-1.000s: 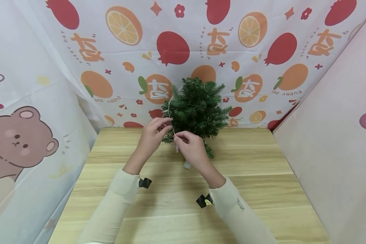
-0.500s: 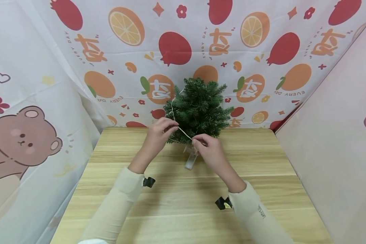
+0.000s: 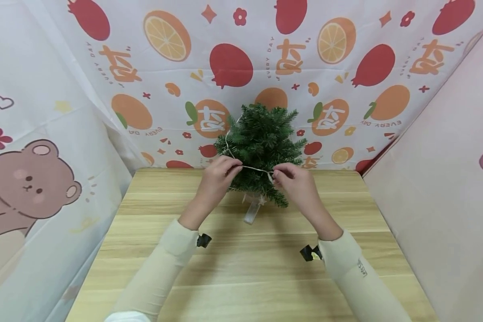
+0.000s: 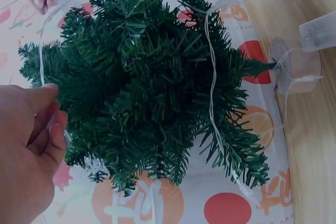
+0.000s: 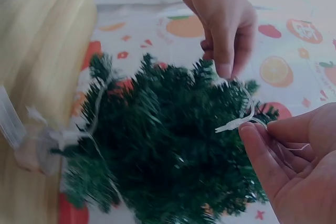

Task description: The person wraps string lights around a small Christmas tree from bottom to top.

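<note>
A small green artificial Christmas tree [image 3: 263, 134] stands at the back of the table. My left hand [image 3: 221, 174] pinches the thin pale wire of a string of lights [image 3: 254, 168] in front of its branches. With thumb and fingertips my right hand [image 3: 298, 181] pinches the same wire farther right. The stretch between the hands runs nearly level. In the right wrist view a clear bulb piece [image 5: 228, 126] sticks out at the right fingertips. More wire [image 4: 212, 72] crosses the lower branches in the left wrist view, and some is wound about the round base [image 4: 299, 66].
A clear flat piece [image 3: 252, 213] lies on the wooden table [image 3: 225, 277] before the tree base, with a small star [image 3: 261, 200] near it. A fruit-printed cloth [image 3: 157, 89] hangs right behind the tree. Pale cloth walls [image 3: 438, 188] flank the table.
My right hand has moved right and slightly up along the front of the tree, drawing the wire across it. My left hand has shifted a little right, still pinching the wire.
</note>
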Tool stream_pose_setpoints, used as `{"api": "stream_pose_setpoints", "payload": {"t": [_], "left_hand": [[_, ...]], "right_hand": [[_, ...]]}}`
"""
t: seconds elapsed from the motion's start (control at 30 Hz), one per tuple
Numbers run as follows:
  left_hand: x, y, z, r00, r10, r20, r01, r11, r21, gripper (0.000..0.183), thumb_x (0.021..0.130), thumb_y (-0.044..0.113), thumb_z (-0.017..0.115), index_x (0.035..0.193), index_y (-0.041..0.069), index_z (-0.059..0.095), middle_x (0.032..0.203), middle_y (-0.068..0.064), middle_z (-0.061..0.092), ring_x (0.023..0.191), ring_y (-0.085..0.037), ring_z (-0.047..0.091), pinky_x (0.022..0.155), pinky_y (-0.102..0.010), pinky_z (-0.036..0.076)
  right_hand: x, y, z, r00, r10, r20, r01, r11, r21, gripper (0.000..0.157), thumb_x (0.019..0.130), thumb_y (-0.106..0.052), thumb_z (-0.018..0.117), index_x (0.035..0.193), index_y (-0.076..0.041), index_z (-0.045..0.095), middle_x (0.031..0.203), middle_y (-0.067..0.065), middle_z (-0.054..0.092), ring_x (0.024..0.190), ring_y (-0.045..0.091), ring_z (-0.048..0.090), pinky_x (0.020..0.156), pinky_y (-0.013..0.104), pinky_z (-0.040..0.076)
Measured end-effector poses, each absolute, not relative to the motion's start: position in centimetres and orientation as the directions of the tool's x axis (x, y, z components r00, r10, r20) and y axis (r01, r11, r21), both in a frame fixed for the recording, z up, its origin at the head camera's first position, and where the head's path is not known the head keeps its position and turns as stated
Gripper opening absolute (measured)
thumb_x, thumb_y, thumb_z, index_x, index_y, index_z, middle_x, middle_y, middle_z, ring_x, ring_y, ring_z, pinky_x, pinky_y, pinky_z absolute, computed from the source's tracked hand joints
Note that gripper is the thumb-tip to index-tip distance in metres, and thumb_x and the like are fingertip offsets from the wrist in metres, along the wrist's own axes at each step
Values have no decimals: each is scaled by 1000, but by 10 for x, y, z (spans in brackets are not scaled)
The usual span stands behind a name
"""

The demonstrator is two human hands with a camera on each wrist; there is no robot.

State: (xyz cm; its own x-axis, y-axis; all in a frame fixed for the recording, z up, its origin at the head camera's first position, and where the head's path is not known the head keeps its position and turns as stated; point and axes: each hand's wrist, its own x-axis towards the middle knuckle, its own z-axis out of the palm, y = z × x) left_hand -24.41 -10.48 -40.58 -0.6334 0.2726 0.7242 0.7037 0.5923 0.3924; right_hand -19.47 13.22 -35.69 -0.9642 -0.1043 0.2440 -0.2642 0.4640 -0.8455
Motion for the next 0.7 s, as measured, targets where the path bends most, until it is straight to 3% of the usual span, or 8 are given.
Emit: {"api": "stream_pose_setpoints", "payload": {"t": [0.27,0.53,0.7], "left_hand": [[-244,-94,-407,-641,254,724,694,594,407,11,96,13,70,103,8,76,99,-5,70,86,-18,65,74,-33,56],[-246,-86,-409,-636,208,743,680,606,412,10,94,10,71,101,5,77,96,-8,71,86,-21,66,76,-35,57],[-246,-84,-413,-663,164,731,647,617,448,12,96,12,69,99,4,78,95,-9,72,85,-22,67,75,-36,57]], "right_hand": [[-217,145,-339,-930,-71,360,-340,534,-774,19,100,-16,65,111,-3,73,93,10,74,83,20,70,69,26,57],[-239,145,-330,-938,-54,342,-314,547,-776,20,101,-18,64,114,-7,72,94,11,72,78,22,69,69,39,61],[-246,143,-333,-933,-45,357,-311,601,-736,17,100,-21,65,111,-10,73,97,7,71,82,21,65,70,37,55]]}}
